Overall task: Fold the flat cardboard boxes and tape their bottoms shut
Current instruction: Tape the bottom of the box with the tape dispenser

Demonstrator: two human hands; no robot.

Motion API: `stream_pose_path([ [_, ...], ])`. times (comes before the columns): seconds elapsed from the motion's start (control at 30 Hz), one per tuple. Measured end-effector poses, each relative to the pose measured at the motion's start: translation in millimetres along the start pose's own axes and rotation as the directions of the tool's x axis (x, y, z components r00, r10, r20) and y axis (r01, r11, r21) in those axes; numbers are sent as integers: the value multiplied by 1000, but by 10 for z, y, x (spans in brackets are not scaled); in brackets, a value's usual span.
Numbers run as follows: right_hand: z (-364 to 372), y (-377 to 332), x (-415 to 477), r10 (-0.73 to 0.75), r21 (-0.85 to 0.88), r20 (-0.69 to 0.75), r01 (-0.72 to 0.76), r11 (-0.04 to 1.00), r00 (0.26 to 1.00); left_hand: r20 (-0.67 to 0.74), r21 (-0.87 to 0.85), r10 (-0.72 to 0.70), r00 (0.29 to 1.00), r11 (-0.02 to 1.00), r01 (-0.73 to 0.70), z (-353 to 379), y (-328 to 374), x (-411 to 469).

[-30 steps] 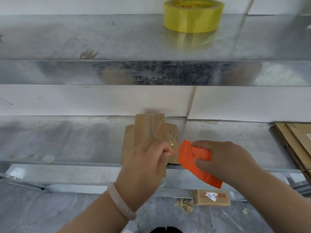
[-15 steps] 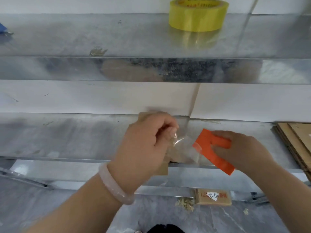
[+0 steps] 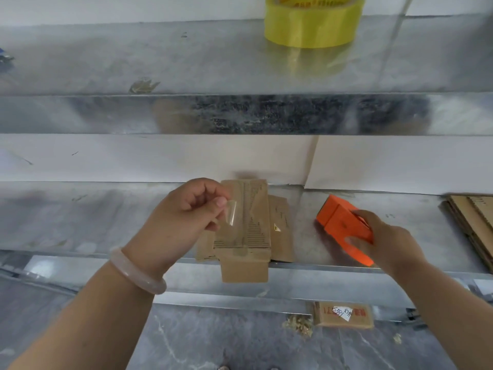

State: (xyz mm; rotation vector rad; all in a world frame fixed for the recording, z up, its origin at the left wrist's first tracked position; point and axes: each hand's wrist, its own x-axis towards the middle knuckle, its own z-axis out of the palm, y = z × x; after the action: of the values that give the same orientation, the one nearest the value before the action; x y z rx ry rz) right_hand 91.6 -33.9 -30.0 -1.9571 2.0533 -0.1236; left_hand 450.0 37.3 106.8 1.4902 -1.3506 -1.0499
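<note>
A small folded cardboard box [image 3: 246,247] stands on the lower metal shelf [image 3: 106,222], its near end over the shelf's front edge and side flaps spread out. My left hand [image 3: 186,217] pinches a short clear strip of tape [image 3: 232,214] between thumb and forefinger, just left of and above the box top. To the right of the box, my right hand [image 3: 389,241] grips an orange tape dispenser [image 3: 344,225] that rests on the shelf.
A yellow roll of tape [image 3: 312,21] sits on the upper shelf. A stack of flat cardboard boxes [image 3: 472,217] lies at the right edge of the lower shelf. On the floor below are a small labelled carton [image 3: 342,315] and cardboard scraps.
The strip has come free of the dispenser. My right hand moved the dispenser right and set it down on the shelf; my left hand lifted the strip up and left, uncovering the box.
</note>
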Motion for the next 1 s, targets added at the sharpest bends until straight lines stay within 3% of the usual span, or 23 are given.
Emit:
stream_pose_path([
  [0.27, 2, 84, 64, -24, -152, 10, 25, 988, 1000, 119, -157, 10, 993, 988, 9, 11, 41, 36],
  [0.33, -13, -73, 19, -27, -46, -89, 23, 999, 996, 156, -203, 26, 987, 979, 6, 14, 51, 42],
  [0.43, -130, -578, -185, -97, 338, -241, 178, 924, 966, 197, -293, 26, 980, 955, 33, 38, 47, 40],
  [0.5, -263, -1015, -408, -252, 659, -86, 245, 711, 964, 233, -355, 15, 972, 932, 71, 68, 28, 39],
  [0.57, -331, -1362, -552, -446, 878, 136, 101, 468, 885, 283, -404, 9, 959, 908, 111, 105, 11, 30],
  [0.6, -315, -1469, -560, -535, 907, 191, 60, 416, 823, 305, -425, 7, 952, 896, 129, 119, 3, 24],
  [0.7, -201, -1596, -519, -639, 926, 259, 2, 378, 724, 344, -487, 13, 939, 857, 166, 109, -25, -2],
  [0.8, -151, -1538, -524, -639, 928, 309, -76, 366, 704, 342, -523, 10, 939, 832, 182, 35, -94, -8],
  [0.9, -127, -1409, -529, -588, 917, 343, -124, 380, 733, 273, -505, -59, 960, 841, 195, -32, -186, -15],
  [1.0, -173, -1318, -514, -464, 893, 366, -165, 418, 807, 107, -382, -115, 988, 913, 147, -96, -338, -43],
])
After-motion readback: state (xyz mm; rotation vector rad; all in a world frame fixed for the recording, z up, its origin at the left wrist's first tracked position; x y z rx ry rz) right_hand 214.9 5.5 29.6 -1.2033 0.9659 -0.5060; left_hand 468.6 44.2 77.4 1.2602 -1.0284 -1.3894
